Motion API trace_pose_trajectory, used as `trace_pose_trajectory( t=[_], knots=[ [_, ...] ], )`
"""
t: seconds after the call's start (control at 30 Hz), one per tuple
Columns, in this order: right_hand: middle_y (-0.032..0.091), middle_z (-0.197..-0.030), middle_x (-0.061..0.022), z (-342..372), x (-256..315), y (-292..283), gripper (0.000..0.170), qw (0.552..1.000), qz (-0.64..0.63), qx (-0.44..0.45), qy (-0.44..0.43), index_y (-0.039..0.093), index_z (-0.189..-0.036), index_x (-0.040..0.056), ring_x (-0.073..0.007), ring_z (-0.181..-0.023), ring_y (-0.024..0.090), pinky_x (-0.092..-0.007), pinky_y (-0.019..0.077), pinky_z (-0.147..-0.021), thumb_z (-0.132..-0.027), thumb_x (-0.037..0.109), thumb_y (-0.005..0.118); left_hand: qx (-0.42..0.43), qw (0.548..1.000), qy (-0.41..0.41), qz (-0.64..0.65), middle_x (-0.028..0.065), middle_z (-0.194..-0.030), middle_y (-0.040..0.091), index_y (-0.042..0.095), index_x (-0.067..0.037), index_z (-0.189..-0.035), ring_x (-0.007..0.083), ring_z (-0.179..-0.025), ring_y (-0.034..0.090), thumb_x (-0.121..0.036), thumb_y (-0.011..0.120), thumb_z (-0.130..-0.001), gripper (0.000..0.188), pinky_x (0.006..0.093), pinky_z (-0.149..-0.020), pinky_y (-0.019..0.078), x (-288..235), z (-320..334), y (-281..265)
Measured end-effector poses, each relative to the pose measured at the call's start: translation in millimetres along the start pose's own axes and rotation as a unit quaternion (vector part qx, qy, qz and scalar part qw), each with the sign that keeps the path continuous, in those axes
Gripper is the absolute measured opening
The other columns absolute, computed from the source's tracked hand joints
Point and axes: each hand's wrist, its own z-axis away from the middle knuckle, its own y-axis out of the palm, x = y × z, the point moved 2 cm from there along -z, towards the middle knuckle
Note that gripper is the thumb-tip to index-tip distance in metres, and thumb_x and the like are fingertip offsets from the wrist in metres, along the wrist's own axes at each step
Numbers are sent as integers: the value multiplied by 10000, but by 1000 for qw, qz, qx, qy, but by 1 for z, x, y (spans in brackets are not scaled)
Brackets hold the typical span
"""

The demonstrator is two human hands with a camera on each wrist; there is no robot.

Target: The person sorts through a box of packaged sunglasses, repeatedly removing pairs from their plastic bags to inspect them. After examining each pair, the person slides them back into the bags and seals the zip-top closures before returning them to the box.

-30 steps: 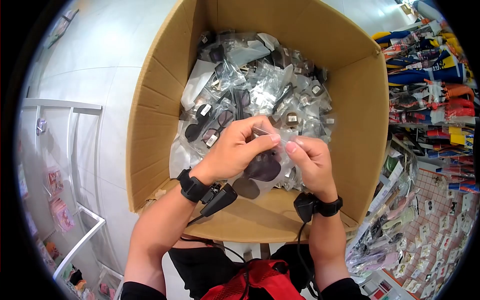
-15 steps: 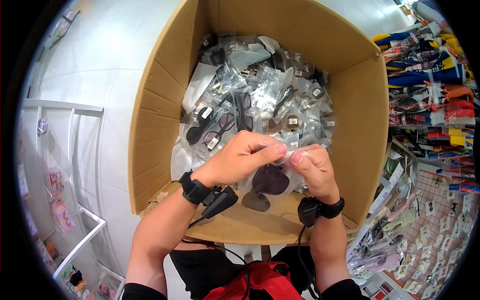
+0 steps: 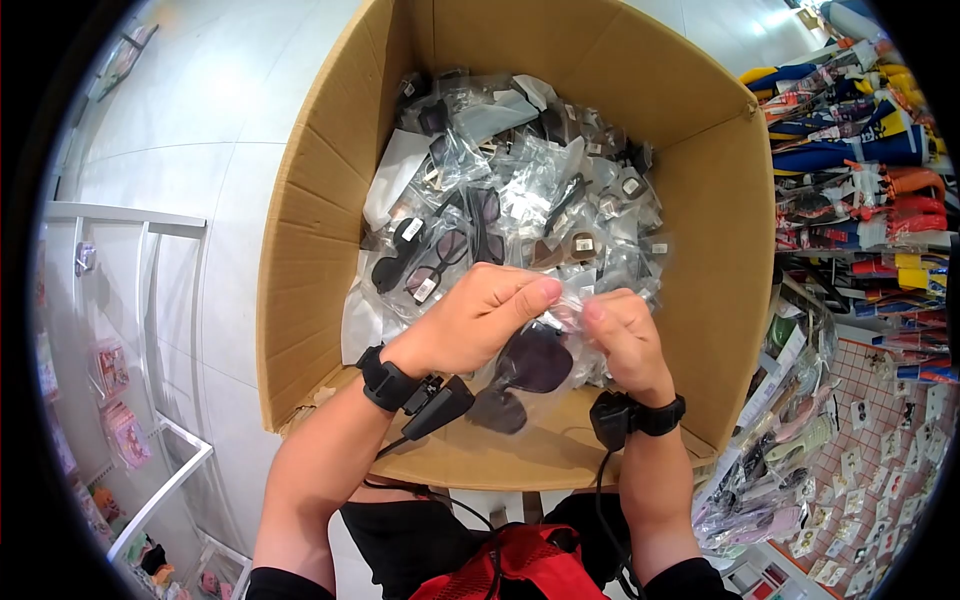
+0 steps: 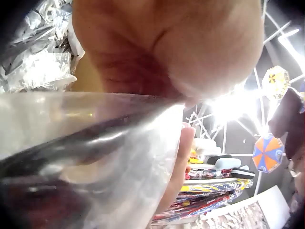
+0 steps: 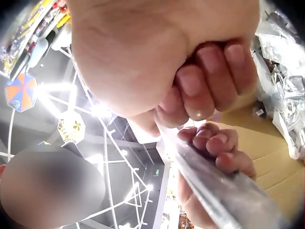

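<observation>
While L hand (image 3: pixel 475 318) pinches clear bag (image 4: pixel 143 160) w/ sunglasses (image 3: pixel 538 358), R hand (image 3: pixel 632 338) pinching it too, fingers of both curled.

Hung a pair of dark-lensed sunglasses (image 3: pixel 535 360) in a clear, glossy plastic bag (image 3: pixel 572 303), over the near part of an open cardboard box (image 3: pixel 715 270). Was tilted, with one broad, rounded lens higher and the other lower and to the left in the head view, looking greyer. Was pinched near the bag's top between the left hand (image 3: pixel 470 320) and the right hand (image 3: pixel 632 342). Showed creases and bright glare on the film.
</observation>
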Motion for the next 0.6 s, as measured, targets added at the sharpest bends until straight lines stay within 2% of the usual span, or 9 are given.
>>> trace_pose_trajectory(
  t=[0.07,0.13,0.17,0.2,0.23,0.3,0.43,0.5,0.6],
  knots=[
    [411,-571,4,2,-3,-2,533,1000,-3,3,-7,473,-629,0,-92,-557,353,-304,303,-513,-1062,309,507,2,1000,-3,-14,10,-645,479,663,25,-898,99,-644,384,-347,496,-1059,439,311,-575,376,1,0,-2],
    [412,-573,-1,2,-2,1,543,1000,10,-6,22,477,-631,-4,-92,-558,364,-298,320,-516,-1069,317,492,2,1000,-6,-28,2,-651,509,687,19,-899,95,-649,406,-347,497,-1058,441,305,-585,388,1,0,-2],
    [412,-573,-1,1,-1,2,543,1000,10,-6,22,477,-631,-4,-92,-558,364,-298,320,-516,-1069,317,492,7,1000,-10,22,7,-671,553,707,12,-907,91,-661,440,-345,500,-1057,439,294,-605,405,0,0,-2],
    [406,-569,-4,-1,1,3,542,1000,16,8,-8,482,-635,-9,-92,-556,365,-296,323,-518,-1070,314,493,12,997,-14,72,12,-691,597,728,5,-915,86,-674,475,-344,503,-1055,438,284,-625,422,0,0,-1],
    [399,-566,-7,-2,2,5,541,999,23,23,-39,487,-639,-13,-93,-554,366,-294,326,-519,-1070,312,494,12,997,-15,72,12,-691,597,728,5,-915,86,-674,475,-344,503,-1055,438,284,-625,422,0,0,-2],
    [391,-560,-10,-2,3,7,535,999,30,5,-40,490,-641,-18,-94,-551,364,-292,326,-517,-1069,303,499,10,999,-19,40,37,-750,662,744,6,-931,84,-707,528,-342,507,-1053,438,270,-670,448,1,0,-3],
    [404,-557,-15,-1,5,10,512,999,10,-30,-18,543,-668,-37,-100,-546,367,-298,323,-513,-1065,285,511,5,999,-27,38,31,-756,660,742,12,-932,76,-717,525,-335,502,-1057,440,267,-677,447,-4,0,-2],
    [418,-563,-16,0,2,5,495,999,27,-16,-17,576,-694,-40,-99,-549,374,-299,334,-516,-1068,275,501,-18,993,-41,105,15,-715,623,737,14,-927,63,-701,503,-332,500,-1061,440,264,-646,426,-3,1,-2],
    [467,-598,-28,1,-10,-3,465,999,44,-9,-8,633,-768,-46,-100,-571,409,-292,369,-541,-1064,288,502,-47,995,-44,75,3,-679,582,723,14,-928,53,-666,469,-345,497,-1064,445,265,-601,395,-1,0,-5]
  ],
)
